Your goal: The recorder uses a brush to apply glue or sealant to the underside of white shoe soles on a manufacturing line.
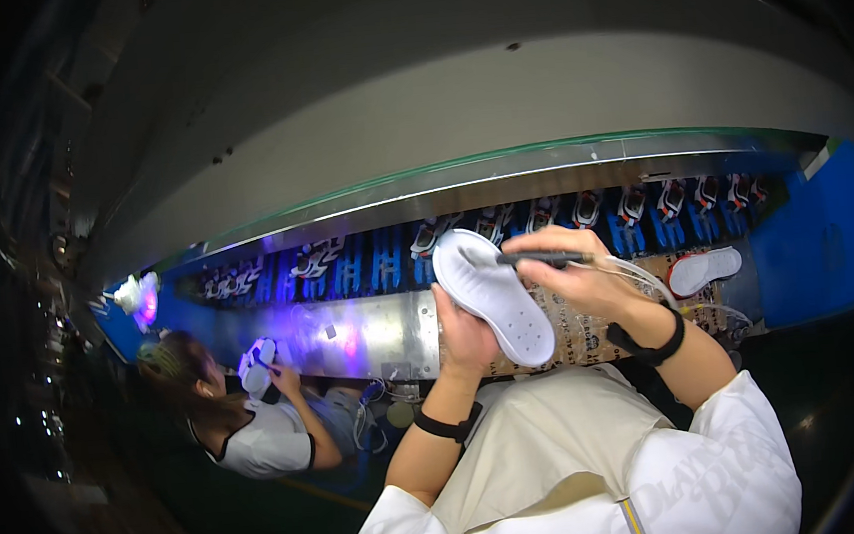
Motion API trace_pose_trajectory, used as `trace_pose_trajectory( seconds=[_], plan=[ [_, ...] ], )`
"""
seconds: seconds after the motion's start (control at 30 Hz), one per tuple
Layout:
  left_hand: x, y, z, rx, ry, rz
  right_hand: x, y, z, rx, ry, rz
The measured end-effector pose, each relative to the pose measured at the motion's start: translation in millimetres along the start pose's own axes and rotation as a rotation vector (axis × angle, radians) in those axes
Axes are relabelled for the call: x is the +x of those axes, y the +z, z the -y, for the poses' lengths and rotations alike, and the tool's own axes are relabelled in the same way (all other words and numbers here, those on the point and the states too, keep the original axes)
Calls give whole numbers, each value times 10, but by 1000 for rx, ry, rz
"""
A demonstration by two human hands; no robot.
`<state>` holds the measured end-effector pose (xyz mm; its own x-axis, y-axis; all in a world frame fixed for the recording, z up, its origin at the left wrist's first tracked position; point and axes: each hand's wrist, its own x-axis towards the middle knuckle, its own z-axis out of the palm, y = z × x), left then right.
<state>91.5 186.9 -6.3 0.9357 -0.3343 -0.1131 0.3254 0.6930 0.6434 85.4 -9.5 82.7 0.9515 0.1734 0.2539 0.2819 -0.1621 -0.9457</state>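
Observation:
My left hand (465, 332) is wrapped round the lower left edge of a white shoe sole (500, 306), holding it up above the bench with its hollow inner face toward me. The sole has small holes at its lower end. In my right hand (581, 280) is a dark pen-like brush (543, 257), gripped between thumb and fingers. Its pale tip lies at the upper part of the sole's inner face; whether it touches is too small to tell. Thin pale tubes (638, 270) run from the brush past my right wrist.
Another white sole with a red edge (705, 270) lies at the right on the printed brown bench covering (592, 326). Beyond, several shoe uppers (631, 205) stand on blue racks under a metal-edged hood (500, 176). At left, a co-worker (260, 436) holds a white sole (257, 371).

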Motion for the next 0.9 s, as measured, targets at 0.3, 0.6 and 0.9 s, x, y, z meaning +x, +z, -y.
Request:
trace_pose_trajectory(
  seconds=[0.3,0.6,0.9],
  plan=[
    [-20,6,99,-92,-40,-20,106,0,-198,358,-6,110],
    [99,-48,19,-263,37,73,150,-70,-153,-82,-259,107],
    [251,193,-222,-313,81,-60,20,-27,-69,-146,-233,135]
  ],
)
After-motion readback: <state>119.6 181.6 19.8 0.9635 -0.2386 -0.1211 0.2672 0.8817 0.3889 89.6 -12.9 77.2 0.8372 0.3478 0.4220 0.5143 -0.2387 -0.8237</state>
